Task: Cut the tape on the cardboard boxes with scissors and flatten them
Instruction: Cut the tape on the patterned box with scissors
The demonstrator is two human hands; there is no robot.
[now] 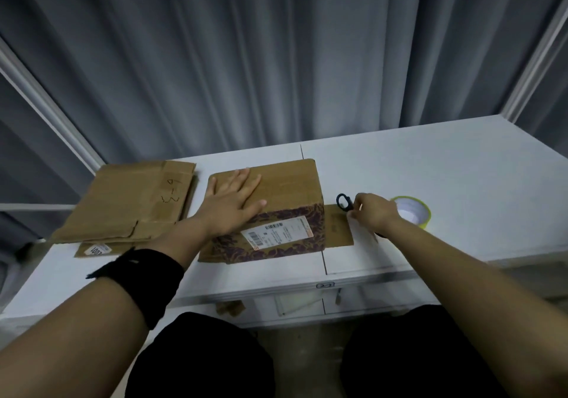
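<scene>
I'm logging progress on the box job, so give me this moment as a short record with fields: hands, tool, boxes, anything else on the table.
left hand: open, palm flat on top of the upright box
right hand: grips the scissors, just right of the box
upright box: not yet flattened; shipping label on its near side
flattened boxes: stacked left of the upright box
tape roll: yellow-green, partly hidden behind the right hand
table: white
</scene>
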